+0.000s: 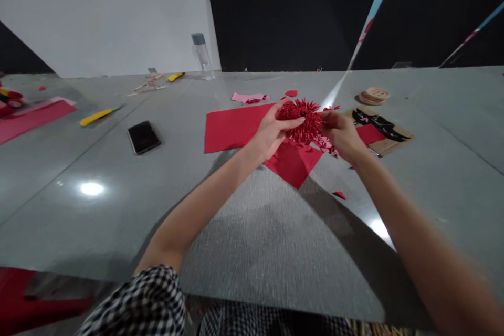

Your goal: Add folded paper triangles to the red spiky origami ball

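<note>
Spiky red paper ball (300,121), held above the table at about the middle of the frame, between both hands. Dense, narrow paper spikes radiate in all directions from a hidden core. Its long axis, such as it is, runs roughly left to right, slightly wider than tall. Pink and red paper bits (326,144) cling to its lower right side.

Left hand (271,131): fingers extended and close together, pressed against the ball's left side. Right hand (342,134): fingers curled, gripping the ball's right side (fingertips partly buried among the spikes).

Directly below: a matte red paper sheet (236,127) and a red paper piece (293,167), one corner pointing toward the person. Pink paper scraps (248,97) lie beyond them. To the right, a kraft cardboard piece (396,142) carries cut black paper (378,122) and a red paper strip (370,134); a round tan stack of discs (374,95) sits just past it.

Left on the glossy grey table (71,210): a dark smartphone (144,137), a yellow utility knife (96,117), and a pink-and-red paper sheet (33,119). Far edge: a clear bottle with a grey cap (202,55). A black-and-white checked sleeve (153,299) shows at the bottom.
</note>
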A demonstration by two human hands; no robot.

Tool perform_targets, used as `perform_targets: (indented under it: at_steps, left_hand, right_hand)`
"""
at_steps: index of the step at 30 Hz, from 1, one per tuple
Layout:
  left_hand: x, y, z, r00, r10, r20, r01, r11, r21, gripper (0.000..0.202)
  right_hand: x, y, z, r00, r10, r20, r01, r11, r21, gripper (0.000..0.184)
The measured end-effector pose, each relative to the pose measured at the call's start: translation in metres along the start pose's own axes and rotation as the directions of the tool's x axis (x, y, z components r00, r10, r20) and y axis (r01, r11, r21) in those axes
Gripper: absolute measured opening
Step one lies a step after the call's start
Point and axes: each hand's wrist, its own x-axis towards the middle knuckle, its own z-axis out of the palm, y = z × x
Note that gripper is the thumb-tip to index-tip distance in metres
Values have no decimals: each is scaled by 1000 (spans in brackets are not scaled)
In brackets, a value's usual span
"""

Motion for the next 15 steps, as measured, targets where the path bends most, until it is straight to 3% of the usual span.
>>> perform_targets:
  at_steps: [4,7,9,11,13,15]
  left_hand:
    - [9,-11,-6,977,212,-10,-210,974,86,80]
    - [13,-17,-10,942,335,-5,-325,917,232,81]
    - [15,-19,-13,905,423,40,-408,838,364,77]
    - [14,-19,-15,851,512,112,-499,724,476,74]
    - [12,-19,-14,803,558,209,-570,617,543,73]
    - [8,-18,-12,776,544,318,-615,544,570,72]
  right_hand:
    - [-5,-16,1,981,162,-111,-150,983,109,9]
    - [-10,-21,0,949,304,-85,-291,947,133,17]
    - [-12,-23,-1,900,430,75,-436,891,128,37]
    - [-13,-24,-2,818,492,297,-537,839,92,60]
    - [-14,-26,-4,767,458,450,-542,838,71,76]
    - [-15,-29,-6,769,405,494,-512,853,98,79]
